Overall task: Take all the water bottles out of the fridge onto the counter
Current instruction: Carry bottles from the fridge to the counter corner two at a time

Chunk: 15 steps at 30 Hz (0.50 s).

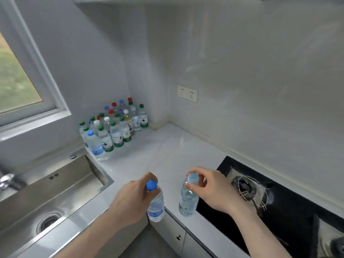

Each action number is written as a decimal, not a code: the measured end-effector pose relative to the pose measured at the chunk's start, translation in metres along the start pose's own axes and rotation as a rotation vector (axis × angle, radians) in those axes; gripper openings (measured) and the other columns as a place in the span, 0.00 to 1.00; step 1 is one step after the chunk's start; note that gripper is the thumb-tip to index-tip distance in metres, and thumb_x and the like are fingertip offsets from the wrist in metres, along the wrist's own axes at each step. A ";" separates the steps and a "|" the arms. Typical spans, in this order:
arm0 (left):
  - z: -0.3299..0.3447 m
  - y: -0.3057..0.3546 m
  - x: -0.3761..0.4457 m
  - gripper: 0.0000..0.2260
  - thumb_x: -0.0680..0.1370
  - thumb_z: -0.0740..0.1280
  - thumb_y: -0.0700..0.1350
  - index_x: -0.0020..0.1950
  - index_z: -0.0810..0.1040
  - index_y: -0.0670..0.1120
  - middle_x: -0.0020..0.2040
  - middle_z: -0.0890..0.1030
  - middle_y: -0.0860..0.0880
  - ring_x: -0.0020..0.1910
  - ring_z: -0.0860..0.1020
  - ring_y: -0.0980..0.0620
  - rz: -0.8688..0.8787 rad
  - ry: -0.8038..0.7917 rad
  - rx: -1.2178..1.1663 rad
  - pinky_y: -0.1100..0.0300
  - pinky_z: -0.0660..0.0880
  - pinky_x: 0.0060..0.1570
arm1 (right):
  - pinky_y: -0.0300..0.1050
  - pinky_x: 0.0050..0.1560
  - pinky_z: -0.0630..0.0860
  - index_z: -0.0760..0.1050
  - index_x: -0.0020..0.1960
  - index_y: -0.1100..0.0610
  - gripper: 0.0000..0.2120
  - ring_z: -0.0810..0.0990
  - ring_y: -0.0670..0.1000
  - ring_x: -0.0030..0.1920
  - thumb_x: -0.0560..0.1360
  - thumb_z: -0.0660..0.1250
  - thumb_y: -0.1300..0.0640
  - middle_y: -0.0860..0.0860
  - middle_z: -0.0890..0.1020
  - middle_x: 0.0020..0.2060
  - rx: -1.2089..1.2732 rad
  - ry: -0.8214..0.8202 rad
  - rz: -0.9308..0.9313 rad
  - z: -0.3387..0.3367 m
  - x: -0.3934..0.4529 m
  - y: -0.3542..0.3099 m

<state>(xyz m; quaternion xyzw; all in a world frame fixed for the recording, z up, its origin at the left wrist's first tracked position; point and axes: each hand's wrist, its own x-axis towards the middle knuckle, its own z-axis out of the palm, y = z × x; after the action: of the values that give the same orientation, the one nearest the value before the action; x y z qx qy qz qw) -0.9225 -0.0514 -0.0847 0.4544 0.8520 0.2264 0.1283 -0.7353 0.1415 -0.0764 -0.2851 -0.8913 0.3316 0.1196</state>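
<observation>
A: Hands?
B: Left hand gripping dark-capped bottle at the neck. Right hand pinching pale-capped bottle by the cap. Both held upright at the bench front edge; resting or lifted, cannot tell.
A: Other bottles?
B: Cluster standing in the far bench corner, under the window.
A: Surroundings?
B: Sink left, hob right.

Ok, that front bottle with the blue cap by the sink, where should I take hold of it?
Grip the blue-capped bottle at its neck, just under the cap, coming from above and the front. It stands upright at the near edge of the cluster of bottles, so its top and front look free, while neighbours crowd close behind it.
</observation>
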 end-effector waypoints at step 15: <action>-0.036 -0.047 0.127 0.07 0.82 0.62 0.58 0.54 0.67 0.57 0.33 0.75 0.53 0.32 0.72 0.53 -0.137 0.123 0.161 0.56 0.67 0.33 | 0.32 0.39 0.69 0.78 0.55 0.41 0.12 0.77 0.39 0.39 0.74 0.73 0.41 0.33 0.77 0.35 0.008 -0.125 -0.157 0.002 0.185 0.002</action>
<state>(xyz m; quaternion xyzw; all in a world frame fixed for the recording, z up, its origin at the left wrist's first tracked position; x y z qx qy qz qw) -1.0421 0.0215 -0.0785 0.3893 0.9026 0.1756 0.0541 -0.8851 0.2505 -0.0747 -0.1925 -0.9154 0.3417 0.0904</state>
